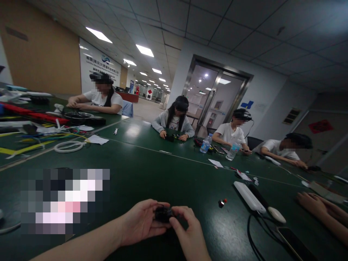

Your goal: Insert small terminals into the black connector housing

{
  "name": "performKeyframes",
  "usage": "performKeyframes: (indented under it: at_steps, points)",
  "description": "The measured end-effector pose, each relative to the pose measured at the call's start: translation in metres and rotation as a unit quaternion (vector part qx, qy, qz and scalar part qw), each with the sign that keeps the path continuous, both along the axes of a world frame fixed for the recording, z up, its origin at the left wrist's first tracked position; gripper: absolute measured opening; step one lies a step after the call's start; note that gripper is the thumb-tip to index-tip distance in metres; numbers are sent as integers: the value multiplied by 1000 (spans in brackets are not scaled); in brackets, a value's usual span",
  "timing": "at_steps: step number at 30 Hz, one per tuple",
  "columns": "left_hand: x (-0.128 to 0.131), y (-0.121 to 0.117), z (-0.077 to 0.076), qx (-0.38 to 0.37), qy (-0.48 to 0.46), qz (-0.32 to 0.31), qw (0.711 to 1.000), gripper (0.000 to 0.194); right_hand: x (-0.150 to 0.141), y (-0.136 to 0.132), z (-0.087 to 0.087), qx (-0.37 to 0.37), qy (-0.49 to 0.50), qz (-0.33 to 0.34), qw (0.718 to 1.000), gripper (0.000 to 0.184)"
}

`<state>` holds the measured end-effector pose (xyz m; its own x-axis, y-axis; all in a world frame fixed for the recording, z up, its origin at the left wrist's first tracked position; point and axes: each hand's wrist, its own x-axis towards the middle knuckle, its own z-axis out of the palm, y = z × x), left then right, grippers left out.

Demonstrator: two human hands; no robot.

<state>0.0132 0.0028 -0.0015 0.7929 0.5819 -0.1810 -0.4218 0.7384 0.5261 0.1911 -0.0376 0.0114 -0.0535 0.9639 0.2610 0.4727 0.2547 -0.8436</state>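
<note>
Far to the left of and beyond a small black blocky object (161, 214), a long, rigid-looking red bar (35, 114) stretches across the glossy dark green tabletop (119, 174). Nearer to the black object, but well apart from it, lies a smooth white cable coil (69, 146), its round loops stacked flat. A thin, angular sheet of white paper (98, 140) rests beside the coil, followed by a slender, shiny silver tool (115, 131). The left hand (141, 221), palm turned upward, cradles the black object along its left side and underneath, above the tabletop; its surface is too dark to read finely. The right hand (187, 226) grasps the object's right edge between thumb and curled fingers. Right of the black object stands a clear plastic bottle with a blue label (206, 144), far beyond it; nearer sits a small glinting metal piece with a red tip (222, 202). Further right come a long, smooth white block with rounded edges (249, 197), a flat, dark, glassy slab (295, 243) and a co-worker's bare hands (312, 203).
</note>
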Motion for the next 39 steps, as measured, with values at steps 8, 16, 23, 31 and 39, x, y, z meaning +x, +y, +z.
performKeyframes:
  at_steps: [8,16,23,31,39]
  points:
    - [-2,2,-1,-9,26,5,1000,37,6,6,-7,-106,286,-37,952,31]
    - [-2,1,1,-18,31,13,999,39,10,8,-8,-156,448,-53,878,39]
    - [-2,1,3,-14,28,15,999,38,10,8,-3,-197,505,-68,838,36]
    - [-2,1,5,-11,32,10,999,38,13,10,-7,-216,526,-97,817,27]
    - [-1,1,3,-9,39,15,999,35,15,12,-6,-221,546,-102,802,22]
